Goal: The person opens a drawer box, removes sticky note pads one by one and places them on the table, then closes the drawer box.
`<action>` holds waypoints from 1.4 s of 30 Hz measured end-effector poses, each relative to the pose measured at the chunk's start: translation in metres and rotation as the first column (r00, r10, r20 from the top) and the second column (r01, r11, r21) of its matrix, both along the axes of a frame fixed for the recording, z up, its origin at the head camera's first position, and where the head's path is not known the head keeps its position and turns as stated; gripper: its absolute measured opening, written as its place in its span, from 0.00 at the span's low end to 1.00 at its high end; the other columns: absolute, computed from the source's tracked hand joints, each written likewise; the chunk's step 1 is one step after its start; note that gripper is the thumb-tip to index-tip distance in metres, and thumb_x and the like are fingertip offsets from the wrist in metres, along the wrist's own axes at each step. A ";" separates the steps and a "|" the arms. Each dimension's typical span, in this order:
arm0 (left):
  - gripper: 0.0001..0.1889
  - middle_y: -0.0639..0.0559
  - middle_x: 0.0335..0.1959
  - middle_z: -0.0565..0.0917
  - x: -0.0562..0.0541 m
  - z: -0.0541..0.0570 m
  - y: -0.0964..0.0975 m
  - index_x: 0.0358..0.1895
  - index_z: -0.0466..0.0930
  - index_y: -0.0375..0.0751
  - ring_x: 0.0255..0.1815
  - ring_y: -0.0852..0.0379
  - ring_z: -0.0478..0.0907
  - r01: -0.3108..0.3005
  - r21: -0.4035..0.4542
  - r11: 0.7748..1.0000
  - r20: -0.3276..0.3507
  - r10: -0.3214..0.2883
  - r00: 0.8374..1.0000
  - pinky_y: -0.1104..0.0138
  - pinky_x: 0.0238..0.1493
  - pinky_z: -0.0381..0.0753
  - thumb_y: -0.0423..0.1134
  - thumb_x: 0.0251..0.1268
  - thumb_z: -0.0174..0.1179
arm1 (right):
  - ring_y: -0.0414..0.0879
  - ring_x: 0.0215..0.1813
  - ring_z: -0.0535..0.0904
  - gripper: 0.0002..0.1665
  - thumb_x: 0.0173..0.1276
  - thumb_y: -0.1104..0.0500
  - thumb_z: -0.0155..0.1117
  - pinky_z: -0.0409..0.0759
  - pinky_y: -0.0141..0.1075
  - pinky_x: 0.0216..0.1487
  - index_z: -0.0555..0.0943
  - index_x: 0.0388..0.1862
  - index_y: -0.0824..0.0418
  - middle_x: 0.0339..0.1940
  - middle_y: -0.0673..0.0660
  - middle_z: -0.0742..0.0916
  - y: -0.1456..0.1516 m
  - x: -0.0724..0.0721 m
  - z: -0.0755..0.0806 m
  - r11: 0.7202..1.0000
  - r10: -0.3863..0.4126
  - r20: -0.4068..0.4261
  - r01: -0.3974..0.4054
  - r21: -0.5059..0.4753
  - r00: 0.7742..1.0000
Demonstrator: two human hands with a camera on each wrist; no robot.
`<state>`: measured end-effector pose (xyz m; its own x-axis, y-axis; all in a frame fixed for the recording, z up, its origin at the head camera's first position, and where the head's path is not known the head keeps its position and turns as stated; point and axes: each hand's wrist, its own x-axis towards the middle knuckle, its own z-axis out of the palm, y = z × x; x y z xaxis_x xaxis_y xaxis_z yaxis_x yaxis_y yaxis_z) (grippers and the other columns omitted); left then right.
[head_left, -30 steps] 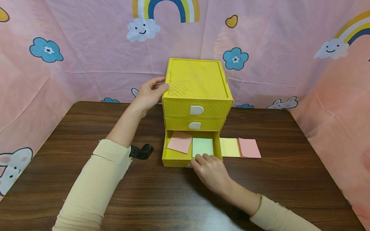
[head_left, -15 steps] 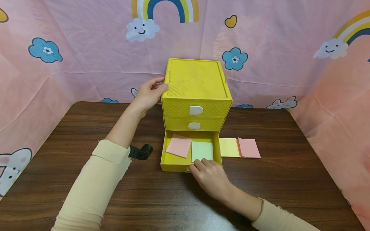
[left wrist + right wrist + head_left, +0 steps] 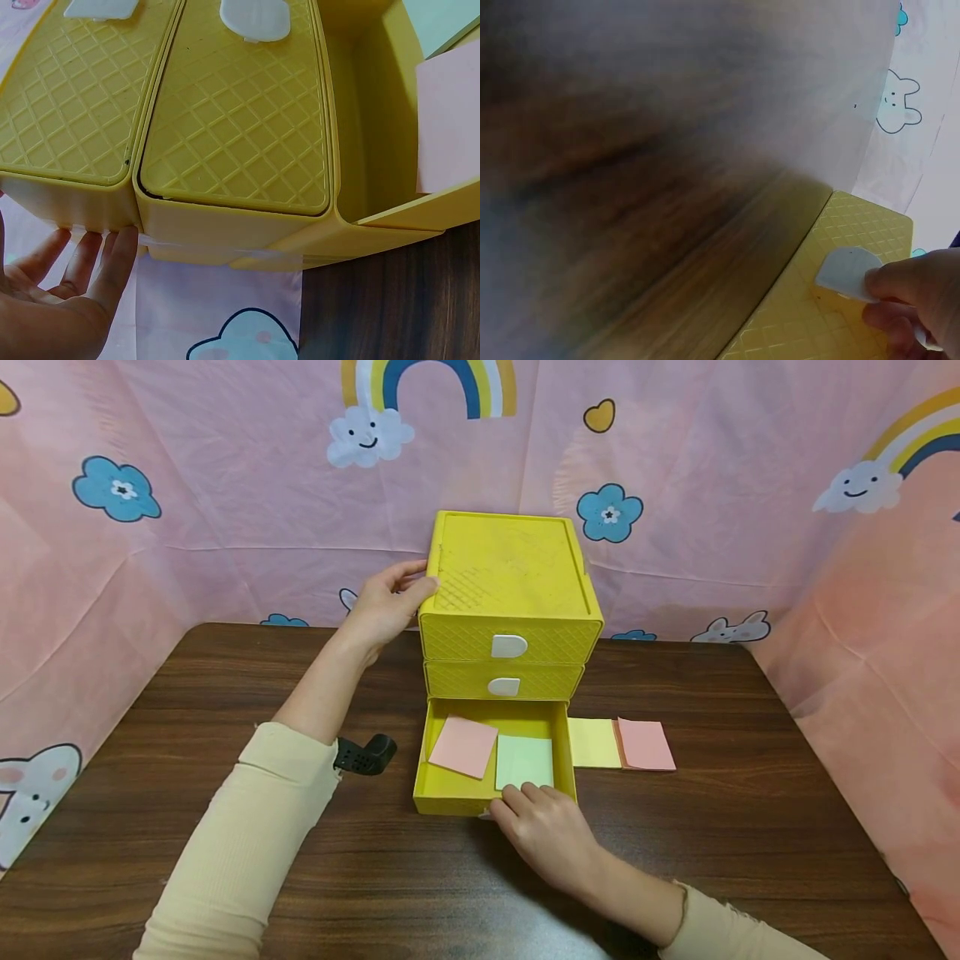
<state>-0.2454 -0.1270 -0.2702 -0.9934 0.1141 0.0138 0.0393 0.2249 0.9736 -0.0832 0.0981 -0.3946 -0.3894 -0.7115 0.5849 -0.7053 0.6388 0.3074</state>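
The right hand [image 3: 551,839] is nearest the wearer, its grip clamped on the white handle [image 3: 847,270] of the bottom drawer [image 3: 450,806], thumb on one face of the tab. The drawer stands open and lies straight beyond that grip, between it and the cabinet [image 3: 517,564]. The relation that matters is this line: handle, drawer and cabinet sit one behind another, and the drawer slides along it, toward or away from the wearer.

Inside, on the right half, a green note [image 3: 524,762] lies just behind the front wall, close to the knuckles; whether they touch it I cannot tell. To its left and a little farther back, a pink note [image 3: 463,747] sits turned askew.

Outside, just beside the drawer's right wall, a yellow pad [image 3: 595,743] and then a rose pad [image 3: 647,745] lie on the dark wood-grain bench [image 3: 337,877].

Farther back, the middle drawer [image 3: 457,681] and top drawer [image 3: 457,639] are closed. The left hand [image 3: 386,610] is nearer the cabinet's upper body: its fingers rest extended against the left side, the thumb at the top edge, apparently steadying it.

Behind everything hangs a pink printed cloth [image 3: 247,518].
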 end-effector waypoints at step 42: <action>0.26 0.46 0.58 0.70 -0.004 -0.003 0.000 0.67 0.64 0.48 0.52 0.55 0.73 -0.005 0.007 1.000 -0.001 0.005 1.000 0.64 0.51 0.78 0.46 0.66 0.53 | 0.40 0.18 0.66 0.20 0.73 0.63 0.36 0.57 0.25 0.16 0.73 0.24 0.56 0.19 0.47 0.73 0.005 0.025 0.008 0.995 0.069 -0.059 -0.064 0.076 0.996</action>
<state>-0.2494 -0.1268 -0.2729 -0.9939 0.1090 0.0155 0.0392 0.2186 0.9750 -0.0580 0.1032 -0.3869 -0.3047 -0.7768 0.5511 -0.7238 0.5650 0.3961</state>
